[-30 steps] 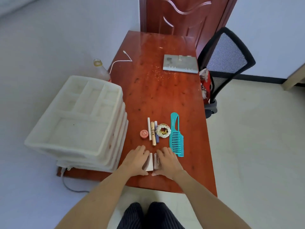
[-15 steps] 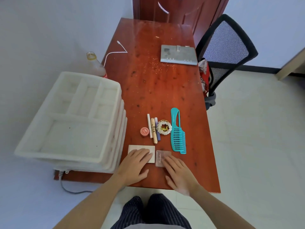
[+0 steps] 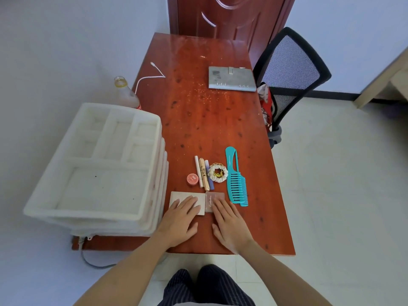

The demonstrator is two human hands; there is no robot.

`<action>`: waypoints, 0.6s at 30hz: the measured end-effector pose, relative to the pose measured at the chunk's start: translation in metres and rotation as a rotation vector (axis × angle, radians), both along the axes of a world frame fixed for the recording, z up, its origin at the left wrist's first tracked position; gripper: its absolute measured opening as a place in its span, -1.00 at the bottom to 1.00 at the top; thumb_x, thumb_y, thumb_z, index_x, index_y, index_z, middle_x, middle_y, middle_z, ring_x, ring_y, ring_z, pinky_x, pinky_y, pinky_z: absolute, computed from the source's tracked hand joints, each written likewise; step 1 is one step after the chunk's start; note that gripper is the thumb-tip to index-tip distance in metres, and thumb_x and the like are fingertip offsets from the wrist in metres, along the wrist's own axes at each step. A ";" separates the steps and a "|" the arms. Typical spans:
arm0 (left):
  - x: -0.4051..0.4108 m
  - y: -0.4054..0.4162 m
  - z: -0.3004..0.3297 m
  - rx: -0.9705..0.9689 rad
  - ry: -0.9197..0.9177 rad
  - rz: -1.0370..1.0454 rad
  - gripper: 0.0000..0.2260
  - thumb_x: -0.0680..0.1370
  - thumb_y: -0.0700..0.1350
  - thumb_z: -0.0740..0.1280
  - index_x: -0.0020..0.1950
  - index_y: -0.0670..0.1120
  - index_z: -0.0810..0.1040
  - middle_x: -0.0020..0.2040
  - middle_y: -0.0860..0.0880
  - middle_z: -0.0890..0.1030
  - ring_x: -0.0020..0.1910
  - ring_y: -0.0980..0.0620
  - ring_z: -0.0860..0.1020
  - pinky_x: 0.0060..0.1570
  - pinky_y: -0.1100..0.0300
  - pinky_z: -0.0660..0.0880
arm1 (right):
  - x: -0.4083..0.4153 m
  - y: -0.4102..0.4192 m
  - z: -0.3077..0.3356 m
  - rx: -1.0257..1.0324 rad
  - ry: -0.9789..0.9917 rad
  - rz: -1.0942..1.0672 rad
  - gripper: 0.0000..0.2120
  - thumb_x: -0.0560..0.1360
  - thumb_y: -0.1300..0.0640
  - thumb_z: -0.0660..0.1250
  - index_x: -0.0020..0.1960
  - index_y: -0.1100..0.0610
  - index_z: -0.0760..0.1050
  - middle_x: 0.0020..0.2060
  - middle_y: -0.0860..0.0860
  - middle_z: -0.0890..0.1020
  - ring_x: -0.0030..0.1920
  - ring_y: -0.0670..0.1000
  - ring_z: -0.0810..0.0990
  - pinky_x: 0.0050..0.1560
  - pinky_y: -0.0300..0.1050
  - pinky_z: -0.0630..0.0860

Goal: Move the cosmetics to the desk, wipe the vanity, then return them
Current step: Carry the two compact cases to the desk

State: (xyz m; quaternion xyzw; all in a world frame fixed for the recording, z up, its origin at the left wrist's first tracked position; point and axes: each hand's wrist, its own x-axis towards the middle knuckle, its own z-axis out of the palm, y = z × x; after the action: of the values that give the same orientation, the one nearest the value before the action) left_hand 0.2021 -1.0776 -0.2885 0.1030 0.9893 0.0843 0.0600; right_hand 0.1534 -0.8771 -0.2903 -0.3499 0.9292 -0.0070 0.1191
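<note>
Pressing: left hand (image 3: 180,219) pale palette (image 3: 185,196) | right hand (image 3: 229,221) pink compact (image 3: 217,196) | three tubes (image 3: 203,173)

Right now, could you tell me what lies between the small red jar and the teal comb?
In the head view: three slim tubes side by side, then a white scrunchie, between red jar and teal comb.

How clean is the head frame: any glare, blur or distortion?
Head view: wide-angle bend bows the desk edges and chair; soft window glare washes the far desktop; cosmetics and comb are sharp; right hand wrist slightly smeared.
</note>
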 end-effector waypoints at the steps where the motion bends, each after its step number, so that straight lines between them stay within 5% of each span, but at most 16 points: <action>1: -0.002 0.002 0.003 -0.011 0.019 0.000 -0.60 0.45 0.10 0.15 0.18 -0.04 0.54 0.26 -0.07 0.52 0.26 -0.03 0.46 0.18 -0.01 0.44 | -0.001 -0.001 0.001 -0.008 0.014 -0.003 -0.48 0.52 -0.10 0.03 0.33 0.14 0.45 0.31 0.05 0.48 0.35 0.04 0.40 0.44 -0.04 -0.04; 6: -0.021 0.013 0.023 -0.035 0.119 -0.032 -0.66 0.50 0.05 0.07 0.02 -0.09 0.55 -0.03 -0.06 0.59 -0.03 -0.03 0.54 -0.01 0.05 0.49 | -0.010 0.001 0.004 -0.004 0.079 -0.006 -0.49 0.49 -0.13 0.05 0.34 0.06 0.43 0.31 -0.01 0.49 0.35 0.02 0.40 0.35 0.01 0.19; 14: -0.060 0.024 0.070 -0.170 0.190 -0.066 -0.51 0.60 0.10 0.04 0.45 -0.12 0.24 0.40 -0.09 0.36 0.39 -0.05 0.29 0.38 0.03 0.16 | -0.046 0.010 0.037 -0.028 0.187 -0.183 -0.44 0.52 -0.24 -0.05 0.35 0.02 0.40 0.32 0.05 0.48 0.36 0.12 0.39 0.31 0.10 0.27; 18: -0.086 0.034 0.111 -0.290 0.302 -0.036 -0.49 0.61 0.11 0.00 0.50 -0.11 0.11 0.49 -0.09 0.21 0.47 -0.05 0.12 0.44 -0.02 0.01 | -0.072 0.010 0.075 -0.096 0.308 -0.207 -0.40 0.48 -0.21 0.15 0.46 0.01 0.23 0.45 0.09 0.27 0.47 0.16 0.15 0.39 0.06 -0.07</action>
State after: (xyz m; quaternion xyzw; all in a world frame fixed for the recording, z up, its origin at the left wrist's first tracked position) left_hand 0.1161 -1.0437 -0.1776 0.1226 0.9868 -0.0763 -0.0734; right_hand 0.0810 -0.8672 -0.2157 -0.2546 0.9660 -0.0101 -0.0427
